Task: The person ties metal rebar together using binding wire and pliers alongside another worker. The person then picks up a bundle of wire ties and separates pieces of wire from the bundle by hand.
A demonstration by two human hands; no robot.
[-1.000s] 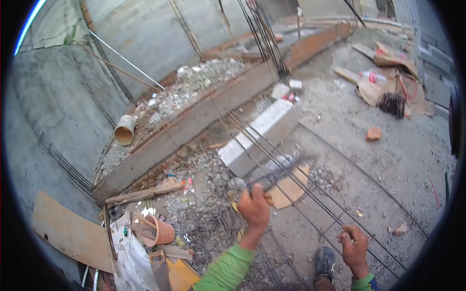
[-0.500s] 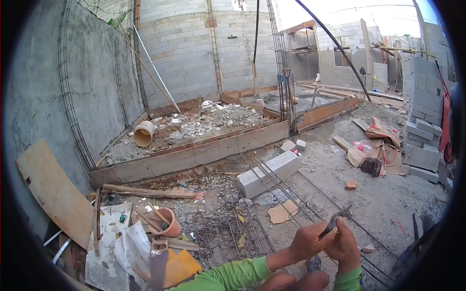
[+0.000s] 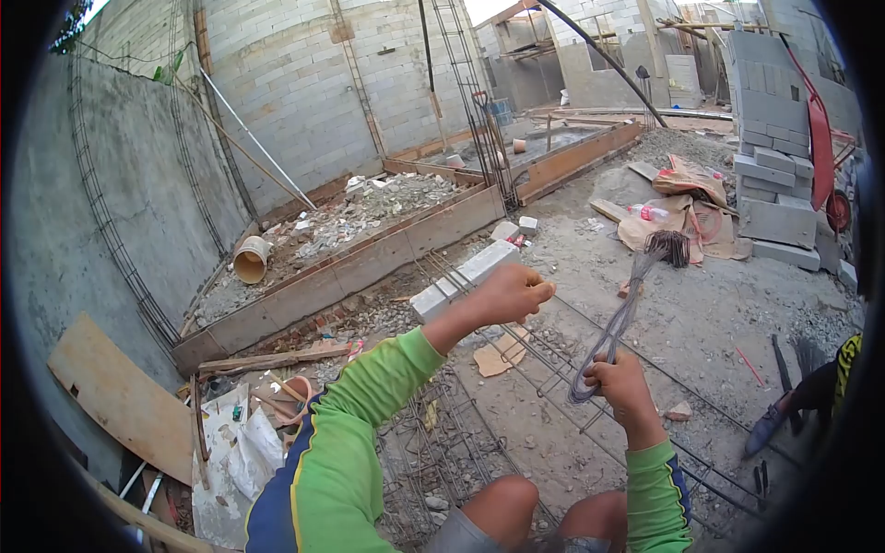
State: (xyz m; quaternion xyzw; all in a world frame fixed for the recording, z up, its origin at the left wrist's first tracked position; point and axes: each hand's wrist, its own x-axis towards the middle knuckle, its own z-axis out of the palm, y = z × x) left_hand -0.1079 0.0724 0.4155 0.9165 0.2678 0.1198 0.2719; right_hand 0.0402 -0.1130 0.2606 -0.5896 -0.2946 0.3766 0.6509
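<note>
My right hand [image 3: 622, 382] is closed around a bundle of thin tie wire [image 3: 619, 324], bent into a loop at its lower end. The strands stretch up and away from the fist. To the left, my left hand [image 3: 512, 293] is raised with its fingers pinched together; whatever they hold, if anything, is too small to make out. It stands apart from the bundle. Beneath both hands run long steel reinforcing bars [image 3: 678, 392], their far ends by a pale concrete block [image 3: 452, 288]. Bent bars and stirrups [image 3: 429, 461] lie before my knees.
A person's shoe [image 3: 767, 427] is close on the right. Stacked blocks [image 3: 779, 221] and a red wheelbarrow [image 3: 820, 152] stand behind. Dark wire [image 3: 671, 247] lies by paper sacks [image 3: 687, 184]. On the left are a wooden board [image 3: 124, 396] and a bucket [image 3: 293, 398].
My hands, together before, have moved apart. The left hand has risen to the left; the long tie wire bundle now shows in my right hand. The view has tilted and shifted right.
</note>
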